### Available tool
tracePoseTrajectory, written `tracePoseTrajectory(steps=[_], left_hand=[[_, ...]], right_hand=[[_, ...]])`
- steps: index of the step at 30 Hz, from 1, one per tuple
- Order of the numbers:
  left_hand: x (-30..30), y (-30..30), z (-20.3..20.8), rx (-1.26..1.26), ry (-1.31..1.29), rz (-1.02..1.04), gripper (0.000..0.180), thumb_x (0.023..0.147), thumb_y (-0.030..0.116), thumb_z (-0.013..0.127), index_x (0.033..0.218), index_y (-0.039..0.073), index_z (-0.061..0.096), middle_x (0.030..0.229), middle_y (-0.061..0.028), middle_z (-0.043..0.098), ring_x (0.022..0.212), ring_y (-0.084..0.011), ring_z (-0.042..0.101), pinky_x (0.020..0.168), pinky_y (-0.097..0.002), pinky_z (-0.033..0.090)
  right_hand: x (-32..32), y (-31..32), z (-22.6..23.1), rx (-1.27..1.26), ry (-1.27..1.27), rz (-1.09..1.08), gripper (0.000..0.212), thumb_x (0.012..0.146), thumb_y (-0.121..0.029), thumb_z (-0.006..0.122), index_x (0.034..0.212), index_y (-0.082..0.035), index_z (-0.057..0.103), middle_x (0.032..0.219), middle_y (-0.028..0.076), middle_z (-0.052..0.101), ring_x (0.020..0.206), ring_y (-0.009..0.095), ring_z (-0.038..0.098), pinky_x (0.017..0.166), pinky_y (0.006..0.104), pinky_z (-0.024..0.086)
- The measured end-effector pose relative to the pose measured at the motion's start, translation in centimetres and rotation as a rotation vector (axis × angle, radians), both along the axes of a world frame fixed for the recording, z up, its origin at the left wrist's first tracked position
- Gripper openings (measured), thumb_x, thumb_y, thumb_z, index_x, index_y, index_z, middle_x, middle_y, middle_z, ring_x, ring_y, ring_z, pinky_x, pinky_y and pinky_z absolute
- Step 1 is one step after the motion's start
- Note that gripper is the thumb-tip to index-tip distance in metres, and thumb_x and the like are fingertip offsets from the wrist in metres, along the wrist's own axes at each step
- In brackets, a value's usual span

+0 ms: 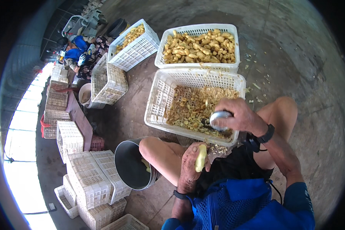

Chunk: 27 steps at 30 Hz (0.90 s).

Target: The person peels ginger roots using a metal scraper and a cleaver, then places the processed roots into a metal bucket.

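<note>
We grasp a peeled yellow tuber (200, 159) in our left hand (190, 160), just off the near edge of a white crate (157, 97). Our right hand (239, 114) grips a rounded silvery tool (219, 119) above the crate's peelings (195, 103). Beyond stands another crate (197, 66) of brownish tubers (199, 48); to our left, a bucket (128, 165) holds pale pieces (146, 165).

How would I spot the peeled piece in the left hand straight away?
Find the white crate of peelings in the middle of the picture. Just below its near edge, the left hand holds one smooth, oblong, peeled piece. Its clean, pale yellow surface sets it apart from the browner, knobbly pieces heaped in the crate just beyond.
</note>
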State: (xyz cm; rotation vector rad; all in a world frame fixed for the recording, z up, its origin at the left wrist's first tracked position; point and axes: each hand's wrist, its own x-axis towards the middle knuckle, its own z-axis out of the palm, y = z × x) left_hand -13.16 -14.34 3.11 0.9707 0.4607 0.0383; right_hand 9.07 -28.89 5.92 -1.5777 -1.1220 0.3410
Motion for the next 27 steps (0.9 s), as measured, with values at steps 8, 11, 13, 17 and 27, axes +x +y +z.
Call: tracePoseTrajectory(steps=[8,11,13,17,27], left_hand=[[2.0,-1.4,0.0,0.235,0.116,0.055,0.043,0.104,0.035,0.043,0.116,-0.003,0.057,0.087,-0.0104,0.061,0.066,-0.0204,0.060,0.056,-0.0299,0.051],[0.9,-0.4,-1.2,0.117,0.046,0.060,0.046,0.103,0.038,0.044,0.114,-0.005,0.055,0.075,-0.0112,0.056,0.056,-0.0194,0.052,0.050,-0.0303,0.048],[0.7,-0.9,-0.4,0.106,0.049,0.105,0.045,0.104,0.038,0.044,0.111,-0.005,0.055,0.068,-0.0090,0.051,0.053,-0.0172,0.047,0.049,-0.0291,0.045],[0.4,-0.5,-1.3,0.525,0.021,0.068,0.046,0.104,0.039,0.044,0.113,-0.004,0.057,0.072,-0.0099,0.056,0.057,-0.0178,0.053,0.051,-0.0289,0.047],[0.0,-0.4,-0.6,0.087,0.073,0.084,0.048,0.106,0.037,0.043,0.117,-0.008,0.057,0.074,-0.0114,0.056,0.055,-0.0154,0.051,0.045,-0.0280,0.045]], right_hand=[[-5.7,1.3,-1.5,-0.013,0.279,0.365,0.027,0.083,-0.027,0.081,0.095,-0.008,0.066,0.079,0.008,0.068,0.070,0.024,0.069,0.062,0.0338,0.054],[-3.6,1.5,-1.2,-0.043,0.009,0.180,0.025,0.083,-0.025,0.080,0.090,-0.006,0.066,0.078,0.009,0.066,0.072,0.026,0.069,0.062,0.0368,0.052],[-1.2,0.9,-1.5,-0.128,0.066,-0.012,0.023,0.083,-0.024,0.080,0.090,-0.006,0.066,0.078,0.009,0.066,0.071,0.026,0.068,0.061,0.0361,0.051],[-4.3,0.7,0.0,-0.031,0.151,0.250,0.025,0.081,-0.023,0.081,0.093,-0.006,0.067,0.081,0.009,0.066,0.074,0.025,0.068,0.065,0.0359,0.051],[-1.4,0.9,-0.7,-0.016,0.054,-0.028,0.026,0.086,-0.026,0.077,0.095,-0.005,0.065,0.078,0.009,0.065,0.073,0.020,0.069,0.064,0.0330,0.053]])
